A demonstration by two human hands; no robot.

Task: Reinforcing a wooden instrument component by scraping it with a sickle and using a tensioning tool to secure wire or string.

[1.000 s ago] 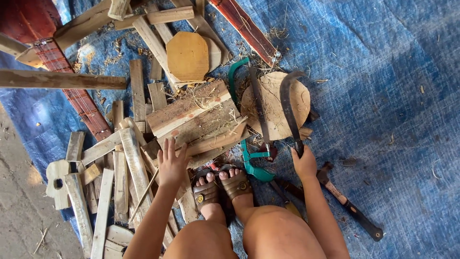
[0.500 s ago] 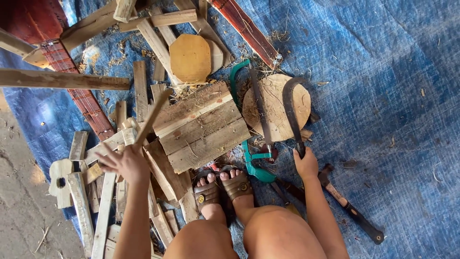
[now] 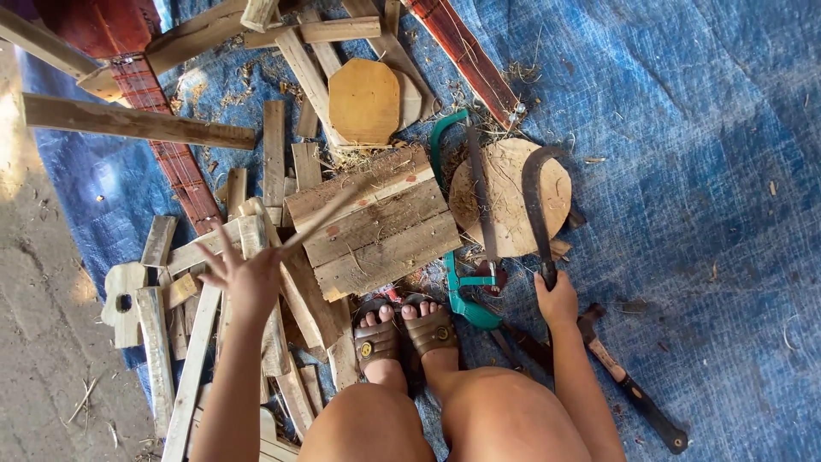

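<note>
The person's bare knees are filling the bottom edge, cut off by the frame, and both feet in brown sandals [image 3: 409, 334] are resting on the blue tarp [image 3: 684, 171].

The right hand [image 3: 556, 299] is wrapping shut around the handle of a curved blade [image 3: 535, 205]; the handle itself is hidden inside the fist, and the dark blade is arching up across a round wooden disc [image 3: 511, 195]. Just right of that forearm a hammer [image 3: 629, 385] is lying on the tarp, its head partly hidden behind the wrist.

The left hand [image 3: 244, 278] is hovering over a heap of wood offcuts [image 3: 197, 342], fingers spread wide. A thin wooden stick [image 3: 321, 221] is slanting up from it, blurred by motion, so whether the thumb is pinching it or it is loose is hard to tell.

Between the two hands a slatted wooden panel [image 3: 376, 222] is lying flat, just beyond the toes. A green-framed saw [image 3: 462, 274] is lying beside it, its blade crossing the disc and its lower end tucked near the sandals.

Farther off, an octagonal wooden piece [image 3: 365, 101] is sitting among longer planks, and a long beam [image 3: 128, 124] is running off the left edge. A reddish object [image 3: 103, 26] at the top left is cut off.
</note>
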